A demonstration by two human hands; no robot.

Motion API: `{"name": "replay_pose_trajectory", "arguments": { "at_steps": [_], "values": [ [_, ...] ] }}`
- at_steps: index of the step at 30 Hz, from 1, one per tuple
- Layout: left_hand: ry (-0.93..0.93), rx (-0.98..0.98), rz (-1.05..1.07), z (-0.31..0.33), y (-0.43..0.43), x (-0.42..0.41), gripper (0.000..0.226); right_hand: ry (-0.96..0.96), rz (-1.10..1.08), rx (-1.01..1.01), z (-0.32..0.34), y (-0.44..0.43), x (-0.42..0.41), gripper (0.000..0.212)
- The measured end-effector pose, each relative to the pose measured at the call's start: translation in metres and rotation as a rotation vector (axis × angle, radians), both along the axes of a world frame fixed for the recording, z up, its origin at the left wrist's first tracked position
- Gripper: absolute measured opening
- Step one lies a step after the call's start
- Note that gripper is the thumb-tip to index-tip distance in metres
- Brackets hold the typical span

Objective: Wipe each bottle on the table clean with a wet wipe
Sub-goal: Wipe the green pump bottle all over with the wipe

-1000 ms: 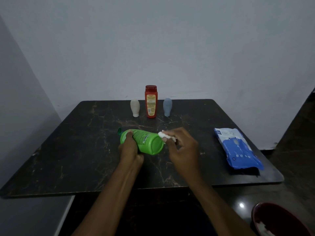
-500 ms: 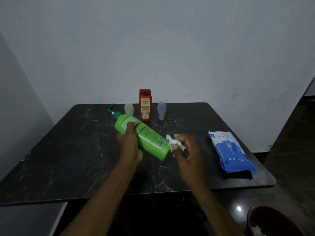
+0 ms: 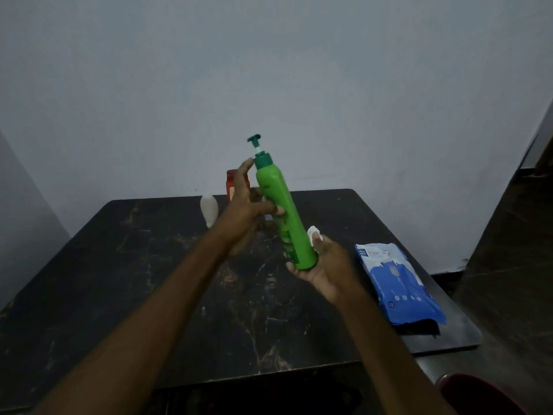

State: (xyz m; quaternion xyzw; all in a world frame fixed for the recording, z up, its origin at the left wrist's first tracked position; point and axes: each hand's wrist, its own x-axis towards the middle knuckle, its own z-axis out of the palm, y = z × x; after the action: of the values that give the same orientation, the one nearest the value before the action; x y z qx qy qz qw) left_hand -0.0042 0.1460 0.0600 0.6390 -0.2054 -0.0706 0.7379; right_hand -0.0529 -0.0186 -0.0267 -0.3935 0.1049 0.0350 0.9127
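- Green bottle [image 3: 288, 217]: a moment ago slanted low over the desk [image 3: 149, 280], now raised near-upright.
- My left hand [image 3: 244, 217]: grasps its upper body.
- My right hand [image 3: 326, 268]: cups the base, wet wipe [image 3: 313, 233] pinched.
- Likely next: wiping the sides.

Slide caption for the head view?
Left hand holds a tilted green pump bottle; right hand, holding a wet wipe, cups its base above the table.

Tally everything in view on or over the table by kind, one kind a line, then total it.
Bottles: 3, the green pump bottle, red bottle and white bulb-shaped bottle
Loose wet wipe: 1
Blue pack of wet wipes: 1
Total: 5
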Motion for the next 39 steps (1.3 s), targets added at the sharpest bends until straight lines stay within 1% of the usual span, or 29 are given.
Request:
{"name": "replay_pose_trajectory", "arguments": {
  "at_steps": [1, 3, 5, 6, 7, 10, 11, 13, 16, 19, 22, 26, 36, 39],
  "values": [
    [-0.047, 0.124, 0.012, 0.008, 0.001, 0.009, 0.092, 0.032, 0.029, 0.026, 0.000, -0.007, 0.008, 0.033],
    [-0.144, 0.337, 0.065, 0.022, -0.003, 0.027, 0.073, 0.064, 0.077, 0.008, -0.002, -0.016, 0.022, 0.036],
    [-0.190, 0.444, 0.060, 0.032, -0.011, 0.045, 0.064, 0.079, 0.086, -0.032, -0.006, -0.022, 0.033, 0.035],
    [-0.198, 0.478, 0.052, 0.034, -0.017, 0.054, 0.064, 0.092, 0.068, -0.048, -0.007, -0.025, 0.039, 0.033],
    [-0.211, 0.518, 0.061, 0.034, -0.024, 0.065, 0.064, 0.104, 0.022, -0.105, -0.008, -0.030, 0.045, 0.030],
    [-0.345, 0.667, 0.169, 0.029, -0.046, 0.097, 0.068, 0.109, -0.233, -0.497, -0.009, -0.053, 0.070, 0.016],
    [-0.395, 0.711, 0.204, 0.027, -0.052, 0.109, 0.071, 0.082, -0.301, -0.560, -0.009, -0.061, 0.079, 0.014],
    [-0.471, 0.768, 0.241, 0.023, -0.063, 0.132, 0.075, 0.023, -0.349, -0.585, -0.006, -0.072, 0.091, 0.012],
    [-0.522, 0.851, 0.248, 0.016, -0.076, 0.169, 0.072, -0.015, -0.354, -0.613, -0.006, -0.082, 0.104, 0.012],
    [-0.517, 0.920, 0.245, 0.013, -0.083, 0.195, 0.070, 0.001, -0.354, -0.648, -0.008, -0.089, 0.112, 0.012],
    [-0.494, 0.936, 0.223, 0.009, -0.090, 0.211, 0.073, 0.053, -0.359, -0.645, -0.009, -0.093, 0.119, 0.010],
    [-0.442, 0.950, 0.213, 0.004, -0.096, 0.220, 0.075, 0.113, -0.349, -0.635, 0.005, -0.091, 0.123, 0.009],
    [-0.201, 0.996, 0.149, 0.023, -0.096, 0.225, 0.070, 0.157, -0.345, -0.661, 0.079, -0.092, 0.113, 0.009],
    [-0.166, 1.014, 0.136, 0.032, -0.097, 0.223, 0.061, 0.158, -0.348, -0.663, 0.105, -0.091, 0.112, 0.010]
  ]
}}
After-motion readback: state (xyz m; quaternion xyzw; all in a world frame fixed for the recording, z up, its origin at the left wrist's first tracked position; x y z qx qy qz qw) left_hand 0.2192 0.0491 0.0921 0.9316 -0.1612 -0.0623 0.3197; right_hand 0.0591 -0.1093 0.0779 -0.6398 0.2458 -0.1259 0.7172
